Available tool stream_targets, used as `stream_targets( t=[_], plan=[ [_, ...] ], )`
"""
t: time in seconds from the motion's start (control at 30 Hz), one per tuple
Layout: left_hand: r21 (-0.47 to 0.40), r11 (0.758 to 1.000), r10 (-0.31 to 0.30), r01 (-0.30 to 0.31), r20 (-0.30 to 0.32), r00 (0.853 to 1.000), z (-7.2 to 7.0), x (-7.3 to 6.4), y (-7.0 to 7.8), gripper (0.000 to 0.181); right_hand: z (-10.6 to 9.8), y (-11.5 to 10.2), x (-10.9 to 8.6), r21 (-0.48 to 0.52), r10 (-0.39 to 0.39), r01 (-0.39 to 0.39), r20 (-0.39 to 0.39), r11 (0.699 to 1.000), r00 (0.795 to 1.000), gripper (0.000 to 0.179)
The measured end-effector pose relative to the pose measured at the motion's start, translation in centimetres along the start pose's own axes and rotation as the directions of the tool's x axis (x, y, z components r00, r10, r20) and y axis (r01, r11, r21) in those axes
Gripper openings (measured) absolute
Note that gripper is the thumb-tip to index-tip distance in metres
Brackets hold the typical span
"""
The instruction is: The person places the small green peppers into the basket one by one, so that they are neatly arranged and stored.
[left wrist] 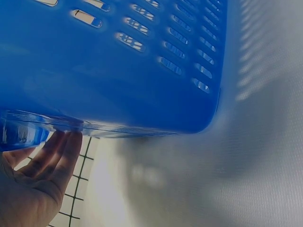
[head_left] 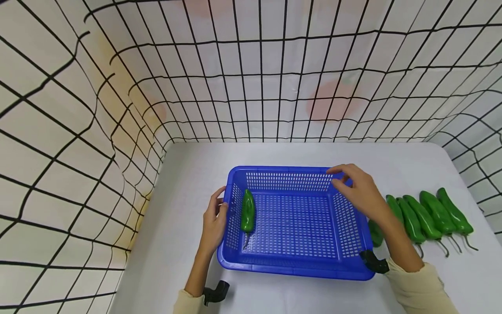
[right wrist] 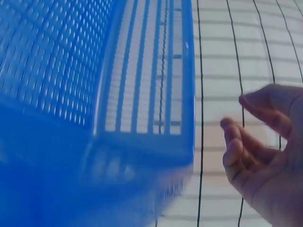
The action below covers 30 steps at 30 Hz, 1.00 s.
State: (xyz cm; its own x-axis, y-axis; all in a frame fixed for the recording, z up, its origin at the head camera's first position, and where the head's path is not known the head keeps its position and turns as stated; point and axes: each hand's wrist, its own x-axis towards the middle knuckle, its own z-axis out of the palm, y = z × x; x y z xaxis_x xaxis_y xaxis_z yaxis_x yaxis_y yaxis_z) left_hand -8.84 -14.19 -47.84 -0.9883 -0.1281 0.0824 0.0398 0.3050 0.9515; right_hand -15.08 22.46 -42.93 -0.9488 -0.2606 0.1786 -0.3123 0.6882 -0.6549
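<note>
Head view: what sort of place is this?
Probably a small staged work booth, not a kitchen: a pale tabletop walled by black wire grid with light sheeting behind, a blue basket on it, and green peppers beside that.

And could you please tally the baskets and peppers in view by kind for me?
Blue basket: 1
Green peppers: 7 visible (1 inside the basket, 6 to its right, some partly hidden)
Total: 8
</note>
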Motion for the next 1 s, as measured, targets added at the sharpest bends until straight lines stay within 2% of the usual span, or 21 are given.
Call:
stream_targets(
  t=[0.13,0.17,0.27,0.6,0.77,1.0],
  plan=[
    [0.001,1.0,0.002,-0.002,-0.011,1.0,0.3,0.5,-2.1,0.047,-1.8,1.4,-1.3,-0.034,0.099,-0.102,-0.098,0.994,0.99,0.03],
    [0.001,1.0,0.003,-0.003,-0.013,1.0,0.4,0.6,-2.7,0.047,-2.2,1.8,-1.6,-0.041,0.121,-0.126,-0.106,0.991,0.987,0.031],
    [0.0,1.0,0.011,-0.011,-0.012,1.0,0.3,0.6,-3.2,0.047,-3.0,3.4,-2.6,-0.062,0.172,-0.179,-0.109,0.982,0.979,0.034],
    [0.002,1.0,0.023,-0.023,-0.01,1.0,0.2,0.5,-3.3,0.047,-3.8,7.2,-5.3,-0.173,0.296,-0.289,0.016,0.941,0.955,0.037],
    [-0.003,1.0,0.03,-0.03,-0.01,1.0,0.2,0.5,-3.3,0.047,-4.0,8.3,-6.0,-0.224,0.348,-0.325,0.069,0.919,0.935,0.039],
    [-0.001,1.0,0.027,-0.027,-0.013,1.0,0.4,0.5,-3.2,0.047,-3.9,9.2,-6.7,-0.258,0.39,-0.356,0.093,0.898,0.916,0.04]
  ],
)
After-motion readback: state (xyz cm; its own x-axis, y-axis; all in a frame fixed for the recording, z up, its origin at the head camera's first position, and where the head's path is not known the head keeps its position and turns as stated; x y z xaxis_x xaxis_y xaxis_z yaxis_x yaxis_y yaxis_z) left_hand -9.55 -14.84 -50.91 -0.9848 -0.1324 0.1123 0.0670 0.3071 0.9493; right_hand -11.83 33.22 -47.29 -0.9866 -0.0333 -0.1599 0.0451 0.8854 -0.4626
